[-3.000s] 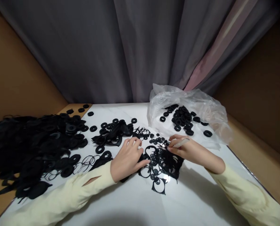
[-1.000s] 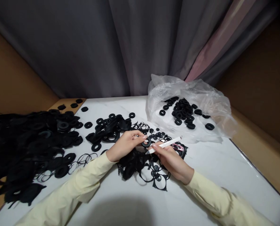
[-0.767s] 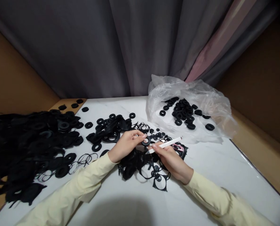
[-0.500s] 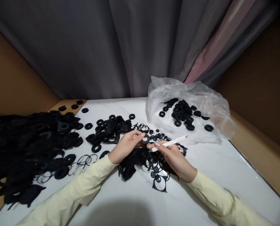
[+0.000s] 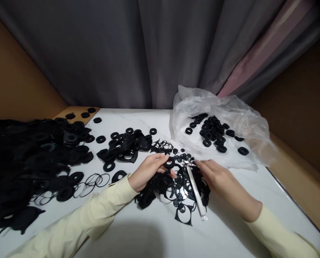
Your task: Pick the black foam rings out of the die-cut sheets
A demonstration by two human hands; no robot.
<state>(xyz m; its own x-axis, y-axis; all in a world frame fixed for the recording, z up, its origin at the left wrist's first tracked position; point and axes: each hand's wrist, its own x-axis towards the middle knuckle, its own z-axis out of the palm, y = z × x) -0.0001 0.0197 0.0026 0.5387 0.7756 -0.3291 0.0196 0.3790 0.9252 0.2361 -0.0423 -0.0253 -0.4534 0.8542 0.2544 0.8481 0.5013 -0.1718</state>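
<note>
My left hand (image 5: 150, 168) pinches a black rubber ring (image 5: 170, 162) between thumb and fingers, above a heap of black scraps (image 5: 161, 182). My right hand (image 5: 216, 175) is just to the right, its fingers drawn together over the small black pieces. Whatever those fingertips hold is too small to make out. A slim white craft knife (image 5: 195, 191) lies slantwise on the scraps, left of my right hand, its thin metal tip close to the fingertips. Small black discs (image 5: 182, 157) and a square scrap with a round hole (image 5: 184, 214) lie around it.
A large black pile of rings and offcuts (image 5: 41, 157) covers the left side. More rings and scraps (image 5: 127, 145) sit mid-table. At the back right, a clear plastic bag (image 5: 243, 118) has several black rings (image 5: 213, 128) on it. A grey curtain (image 5: 108, 53) hangs behind the white table (image 5: 138, 116).
My right hand has let go of the craft knife, which now lies on the scraps, and has shifted right. My left hand still holds the ring. The view has shifted slightly.
</note>
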